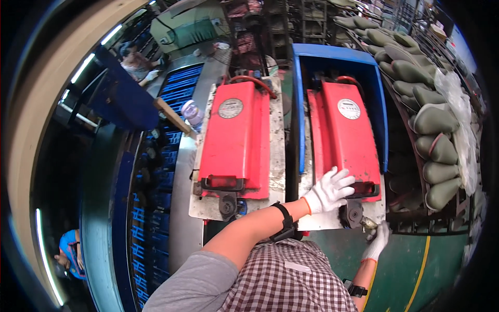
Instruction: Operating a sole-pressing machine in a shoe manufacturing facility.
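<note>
Nearest: checked shirt and grey sleeve at the lower edge, both forearms coming up from there.

Left hand, white knit glove, fingers spread flat on the lower end of the right red mould lid, just above its black handle. It grips nothing, only presses or steadies. A black band sits on that wrist.

Right hand, also gloved, is low at the right front corner of the mould's pale base plate, closed around a small metal knob or lever beside a dark round wheel. How firm the hold is cannot be told.

Handling, as a judgement: the lid looks like painted steel, stiff and heavy, hinged at the far end. The smooth red face offers poor grip for a glove, so the black handle at the near edge is the place to take hold, lifting from there rather than by the sides. Edges of the base plate look worn and grimy, possibly sharp.

Beside it, left: a second red mould lid, shut, with its own handle.

Farther: blue housing around the right mould; a rack of green shoe lasts curving off right; another person at the far left.
</note>
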A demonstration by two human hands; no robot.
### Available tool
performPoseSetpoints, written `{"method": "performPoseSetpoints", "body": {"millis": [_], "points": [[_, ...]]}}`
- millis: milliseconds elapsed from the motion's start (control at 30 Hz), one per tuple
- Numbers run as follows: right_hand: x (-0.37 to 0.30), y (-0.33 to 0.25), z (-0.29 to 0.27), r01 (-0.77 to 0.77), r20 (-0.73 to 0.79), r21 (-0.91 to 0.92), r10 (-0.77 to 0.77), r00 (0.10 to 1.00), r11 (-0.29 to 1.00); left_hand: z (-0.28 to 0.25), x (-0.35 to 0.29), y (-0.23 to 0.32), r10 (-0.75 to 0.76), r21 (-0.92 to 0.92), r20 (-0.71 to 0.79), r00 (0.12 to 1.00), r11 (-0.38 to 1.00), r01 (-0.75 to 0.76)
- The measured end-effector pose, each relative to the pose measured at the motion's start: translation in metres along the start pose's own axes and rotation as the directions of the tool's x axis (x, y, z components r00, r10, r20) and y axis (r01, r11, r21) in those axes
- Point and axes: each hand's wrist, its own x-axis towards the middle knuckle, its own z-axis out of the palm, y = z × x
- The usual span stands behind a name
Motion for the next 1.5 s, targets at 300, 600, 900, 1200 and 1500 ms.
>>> {"method": "performPoseSetpoints", "body": {"millis": [300,600,900,1200,1500], "points": [[0.001,-0.020,0.063,0.627,0.347,-0.712,-0.617,0.706,0.318,-0.178,-0.061,0.002,-0.442,0.030,-0.051,0.895,0.896,0.444],[0.004,-0.024,0.095,0.483,0.310,-0.843,-0.521,0.795,0.236,-0.269,-0.162,-0.010,-0.757,0.440,0.179,0.628,0.633,0.638],[-0.005,-0.031,0.097,0.372,0.238,-0.896,-0.443,0.864,0.244,-0.263,-0.134,-0.025,-0.881,0.539,0.344,0.324,0.468,0.700],[-0.002,-0.036,0.101,0.335,0.235,-0.918,-0.391,0.890,0.210,-0.267,-0.128,-0.024,-0.893,0.550,0.382,0.239,0.427,0.718],[-0.008,-0.042,0.105,0.319,0.207,-0.913,-0.386,0.899,0.254,-0.267,-0.130,-0.027,-0.893,0.538,0.376,0.248,0.428,0.726]]}}
